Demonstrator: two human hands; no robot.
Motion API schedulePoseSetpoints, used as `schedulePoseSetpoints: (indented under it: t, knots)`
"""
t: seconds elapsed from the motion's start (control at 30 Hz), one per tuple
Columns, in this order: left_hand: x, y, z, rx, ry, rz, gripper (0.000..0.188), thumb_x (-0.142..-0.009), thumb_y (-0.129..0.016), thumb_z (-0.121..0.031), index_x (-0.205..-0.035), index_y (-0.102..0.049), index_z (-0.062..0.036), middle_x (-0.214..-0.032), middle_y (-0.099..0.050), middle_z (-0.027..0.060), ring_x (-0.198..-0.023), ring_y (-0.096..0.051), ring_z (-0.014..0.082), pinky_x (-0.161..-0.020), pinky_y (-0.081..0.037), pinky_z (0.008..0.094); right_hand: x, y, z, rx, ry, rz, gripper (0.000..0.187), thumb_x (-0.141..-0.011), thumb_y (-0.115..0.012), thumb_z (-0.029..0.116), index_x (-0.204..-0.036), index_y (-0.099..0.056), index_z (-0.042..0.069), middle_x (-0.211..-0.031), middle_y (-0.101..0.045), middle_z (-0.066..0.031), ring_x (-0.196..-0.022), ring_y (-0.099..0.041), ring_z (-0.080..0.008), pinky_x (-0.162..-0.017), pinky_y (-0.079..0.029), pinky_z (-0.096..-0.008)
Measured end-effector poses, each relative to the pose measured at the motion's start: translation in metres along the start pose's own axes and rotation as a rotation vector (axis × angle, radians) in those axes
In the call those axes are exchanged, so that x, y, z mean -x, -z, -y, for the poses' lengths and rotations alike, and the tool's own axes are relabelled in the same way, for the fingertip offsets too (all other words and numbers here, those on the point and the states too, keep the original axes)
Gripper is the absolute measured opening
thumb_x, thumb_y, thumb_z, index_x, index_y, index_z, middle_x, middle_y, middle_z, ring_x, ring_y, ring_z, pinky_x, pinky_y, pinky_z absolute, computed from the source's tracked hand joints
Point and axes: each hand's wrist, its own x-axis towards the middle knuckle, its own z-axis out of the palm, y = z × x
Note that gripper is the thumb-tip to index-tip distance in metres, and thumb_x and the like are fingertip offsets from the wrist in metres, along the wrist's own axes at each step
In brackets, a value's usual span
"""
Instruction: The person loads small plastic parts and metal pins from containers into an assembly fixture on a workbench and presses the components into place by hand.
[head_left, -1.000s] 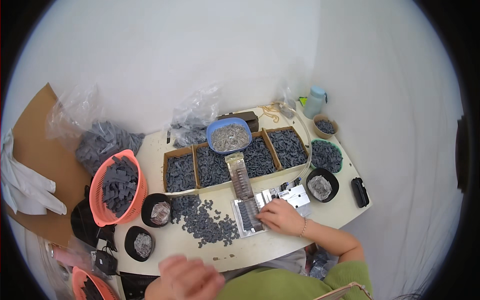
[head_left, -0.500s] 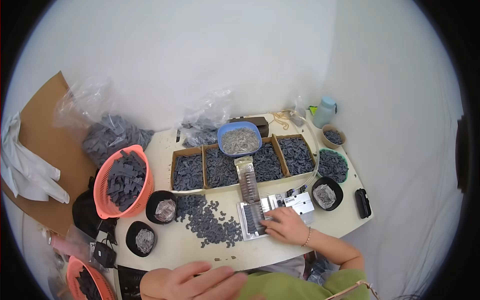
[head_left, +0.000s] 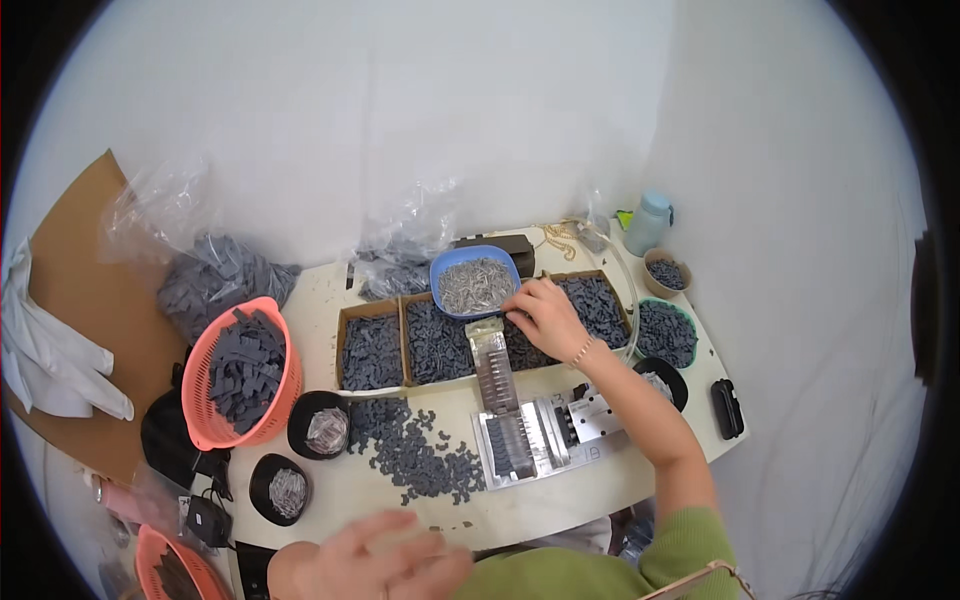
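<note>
My right hand (head_left: 545, 318) reaches over the compartment box, fingertips at the right rim of a blue bowl (head_left: 437, 290) full of thin silvery pins. Its fingers are slightly bent and apart, with nothing visible in them. At the lower edge, my left hand (head_left: 385, 562) hovers nearer than the tabletop, blurred, fingers spread and holding nothing. Below the bowl, a clear ridged strip (head_left: 493, 370) runs down to a metal fixture (head_left: 545, 435). Dark grey pieces sit in rows at the fixture's left part. A heap of small curved grey pieces (head_left: 425, 460) lies to its left.
A cardboard box (head_left: 403, 340) with compartments of grey pieces stands behind the fixture. Black bowls (head_left: 320, 425) and a coral basket (head_left: 290, 385) are at the left. On the right are a green-rimmed bowl (head_left: 667, 332), a black case (head_left: 728, 408) and a blue bottle (head_left: 650, 222).
My right hand has left the metal fixture and moved up and away to the blue bowl's right rim. My left hand has shifted slightly left and down.
</note>
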Motion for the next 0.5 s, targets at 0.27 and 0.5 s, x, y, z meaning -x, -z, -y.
schedulePoseSetpoints:
  t: [0.27,0.5]
  knots:
    - [0.110,-0.086,0.172,-0.341,0.658,0.711,0.011,-0.074,-0.060,-0.002,-0.085,-0.061,0.0021,-0.093,-0.060,0.0191,-0.084,-0.062,0.0348,-0.075,-0.052,0.0436,-0.056,-0.042,-0.043,0.227,-0.235,0.457,0.013,-0.072,-0.072,0.022,-0.082,-0.072,0.012,-0.091,-0.068,-0.0081,-0.095,-0.061,-0.0279,-0.081,-0.048,-0.0389]
    - [0.150,-0.112,0.199,-0.216,0.741,0.611,0.015,-0.072,-0.069,-0.009,-0.083,-0.064,-0.0016,-0.084,-0.061,0.0164,-0.082,-0.062,0.0354,-0.071,-0.051,0.0446,-0.068,-0.067,-0.055,0.292,-0.226,0.622,0.012,-0.072,-0.070,0.022,-0.077,-0.072,0.011,-0.083,-0.070,-0.0100,-0.084,-0.066,-0.0284,-0.077,-0.052,-0.0407]
